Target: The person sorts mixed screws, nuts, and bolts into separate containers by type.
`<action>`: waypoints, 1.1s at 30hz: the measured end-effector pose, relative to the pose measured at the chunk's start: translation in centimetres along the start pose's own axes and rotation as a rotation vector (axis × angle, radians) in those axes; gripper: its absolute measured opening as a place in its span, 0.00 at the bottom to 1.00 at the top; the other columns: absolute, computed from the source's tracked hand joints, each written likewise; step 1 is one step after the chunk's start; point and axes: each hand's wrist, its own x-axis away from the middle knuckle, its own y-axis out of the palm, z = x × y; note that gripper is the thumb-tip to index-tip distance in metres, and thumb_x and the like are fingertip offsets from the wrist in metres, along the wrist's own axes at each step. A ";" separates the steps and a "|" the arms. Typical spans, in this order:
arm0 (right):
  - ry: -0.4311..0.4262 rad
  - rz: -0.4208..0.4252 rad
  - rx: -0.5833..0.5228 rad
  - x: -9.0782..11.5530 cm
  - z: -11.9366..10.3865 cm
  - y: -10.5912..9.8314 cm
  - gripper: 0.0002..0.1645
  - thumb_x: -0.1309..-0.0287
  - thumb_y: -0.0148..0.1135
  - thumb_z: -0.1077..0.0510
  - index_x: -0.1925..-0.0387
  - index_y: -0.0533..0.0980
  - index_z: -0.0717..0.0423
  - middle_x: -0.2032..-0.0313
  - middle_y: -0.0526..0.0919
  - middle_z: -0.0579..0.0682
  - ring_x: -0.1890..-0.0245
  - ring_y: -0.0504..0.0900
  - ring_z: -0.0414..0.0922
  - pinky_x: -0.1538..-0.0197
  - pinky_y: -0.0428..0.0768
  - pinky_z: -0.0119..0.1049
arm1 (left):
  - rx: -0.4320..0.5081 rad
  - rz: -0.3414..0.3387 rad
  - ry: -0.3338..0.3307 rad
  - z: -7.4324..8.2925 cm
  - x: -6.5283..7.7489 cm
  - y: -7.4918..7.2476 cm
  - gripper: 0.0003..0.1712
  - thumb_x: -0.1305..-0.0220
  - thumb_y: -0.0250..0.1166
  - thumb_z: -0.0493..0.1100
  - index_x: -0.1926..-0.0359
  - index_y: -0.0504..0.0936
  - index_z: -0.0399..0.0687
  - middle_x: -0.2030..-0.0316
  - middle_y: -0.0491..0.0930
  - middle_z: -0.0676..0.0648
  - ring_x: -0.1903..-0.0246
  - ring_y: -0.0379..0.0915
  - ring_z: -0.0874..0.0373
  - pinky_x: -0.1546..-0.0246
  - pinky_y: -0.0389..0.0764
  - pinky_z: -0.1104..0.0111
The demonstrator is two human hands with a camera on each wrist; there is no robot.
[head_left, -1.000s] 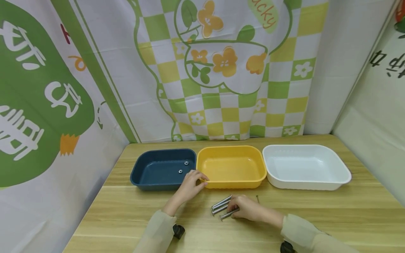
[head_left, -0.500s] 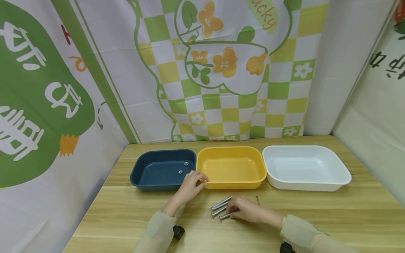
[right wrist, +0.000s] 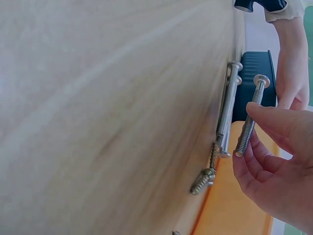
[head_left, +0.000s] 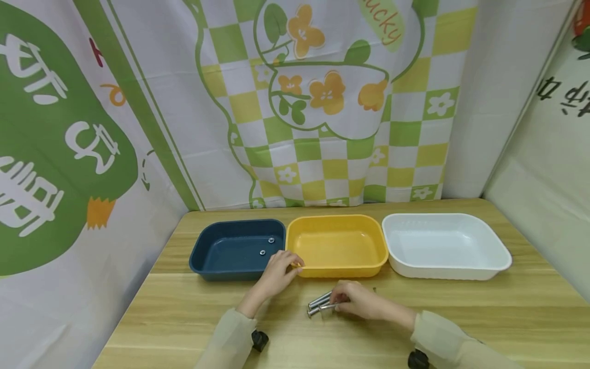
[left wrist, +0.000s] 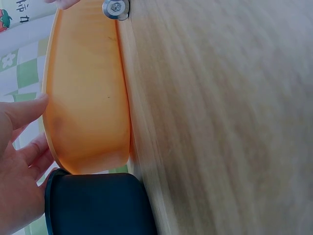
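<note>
My left hand (head_left: 278, 271) holds the front left corner of the yellow tray (head_left: 341, 271), the thumb outside its rim and the fingers over the inside. My right hand (head_left: 357, 300) pinches a silver bolt (right wrist: 258, 93) between thumb and fingers, its flat round head pointing away from the palm. In the right wrist view this bolt is clear of the table. Further long bolts (right wrist: 228, 107) lie on the wood beneath it, partly covered by the hand in the head view. Shorter screws (right wrist: 203, 181) lie by their ends.
Left of the yellow tray stands a dark blue tray (head_left: 230, 275), with two small nut-like metal pieces (head_left: 262, 252) inside. A white tray (head_left: 447, 272) stands at the right. One small screw (head_left: 375, 290) lies behind the right hand. Printed curtains (head_left: 322, 154) hang behind the wooden table (head_left: 184, 318).
My right hand has lifted the bolt off the table and moved slightly up and away from me. My left hand stays at the yellow tray's corner.
</note>
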 end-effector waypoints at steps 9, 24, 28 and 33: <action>0.035 0.007 -0.001 -0.1 -0.3 -1.5 0.06 0.54 0.61 0.70 0.71 0.77 0.60 0.74 0.74 0.46 0.73 0.72 0.36 0.70 0.73 0.28 | -0.012 -0.009 -0.012 0.1 0.1 0.0 0.04 0.45 0.61 0.41 0.66 0.77 0.49 0.68 0.75 0.51 0.64 0.64 0.59 0.55 0.62 0.60; 0.045 0.011 0.014 -0.9 -0.8 -3.1 0.04 0.51 0.59 0.68 0.70 0.77 0.60 0.75 0.72 0.42 0.74 0.68 0.32 0.72 0.70 0.26 | -0.024 -0.003 -0.003 0.0 0.1 0.1 0.04 0.44 0.61 0.41 0.66 0.77 0.49 0.68 0.74 0.52 0.64 0.64 0.59 0.55 0.62 0.59; 0.061 0.018 0.013 -1.2 -1.0 -3.6 0.04 0.50 0.59 0.67 0.70 0.77 0.59 0.74 0.71 0.42 0.74 0.68 0.33 0.72 0.70 0.26 | -0.028 0.000 0.002 0.0 0.1 0.1 0.04 0.44 0.61 0.41 0.66 0.77 0.49 0.69 0.74 0.52 0.64 0.64 0.59 0.55 0.63 0.59; 0.061 0.021 0.020 -1.6 -1.0 -4.2 0.04 0.50 0.58 0.68 0.69 0.76 0.59 0.74 0.71 0.43 0.73 0.68 0.34 0.71 0.71 0.27 | -0.029 -0.003 0.001 0.1 0.1 0.1 0.04 0.44 0.60 0.41 0.66 0.77 0.49 0.69 0.73 0.52 0.64 0.64 0.59 0.54 0.62 0.58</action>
